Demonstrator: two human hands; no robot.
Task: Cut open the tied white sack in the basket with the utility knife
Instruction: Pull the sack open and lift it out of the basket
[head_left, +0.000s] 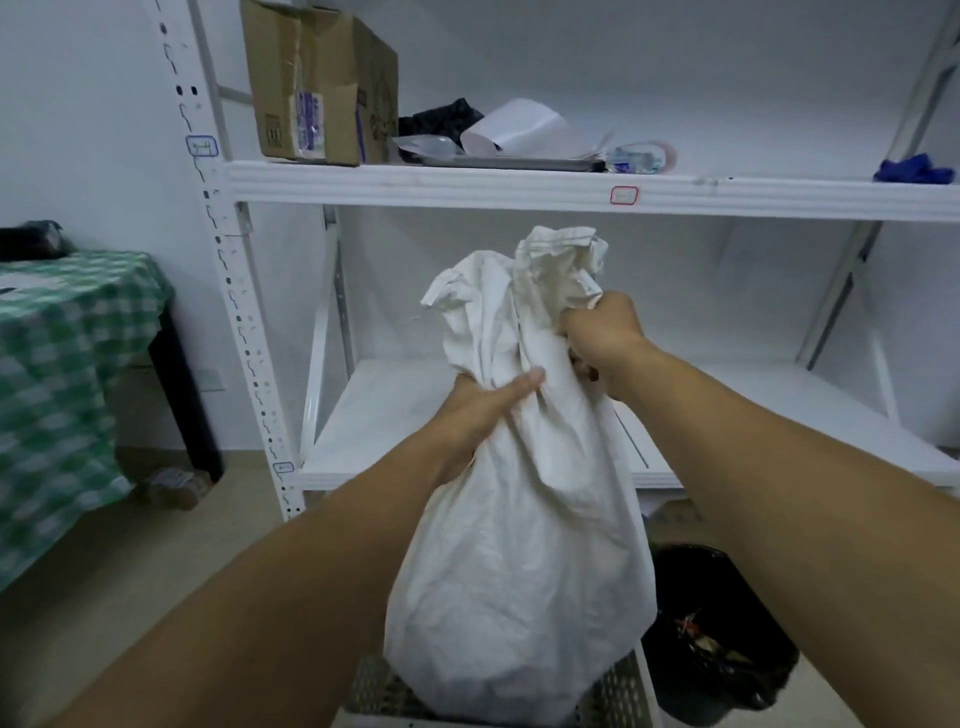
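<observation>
Your left hand (483, 410) wraps the gathered neck of the white sack (519, 571) from the left, thumb laid across the cloth. Your right hand (602, 343) is fisted tight on the bunched fabric just above, at the right. The sack stands upright, its base in the basket (618, 691), before the white shelving (519, 187).

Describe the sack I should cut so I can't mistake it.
In front of the white shelving rack sits a mesh basket. The white sack stands in it, left hand and right hand gripping its bunched neck. Unlike the black bin beside it, it is pale and crumpled.
</observation>
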